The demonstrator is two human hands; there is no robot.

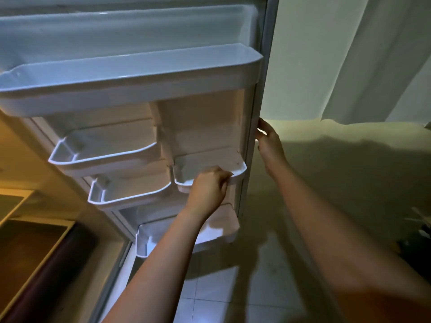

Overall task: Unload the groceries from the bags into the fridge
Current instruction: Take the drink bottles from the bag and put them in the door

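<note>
While the white plastic-lined fridge door (210,127) stands swung open toward the camera, both hands are on it rather than on any food. The left hand (210,187) has its fingers curled over the front lip of the small white plastic door bin on the right side (238,169), gripping the rim from below and in front; this looks like a grip meant to seat, lift out or test the bin, though which of these cannot be told. The right hand (268,138) wraps around the outer edge of the door, thumb and fingers closing on that edge, most likely to hold the door steady against the pull of the other hand.

Two more small white bins (105,157) sit stepped on the left side of the door, a wide white shelf (130,87) spans it above them, and a bottom white bin (186,236) lies partly behind the left forearm. Every bin that shows appears to hold nothing.

No groceries and no bags can be made out; a dark, blurred shape at the right edge by the pale tiled floor (210,304) is too dim to identify. Judging from this, unloading has not visibly begun, and the door storage is being readied or checked first.
</note>
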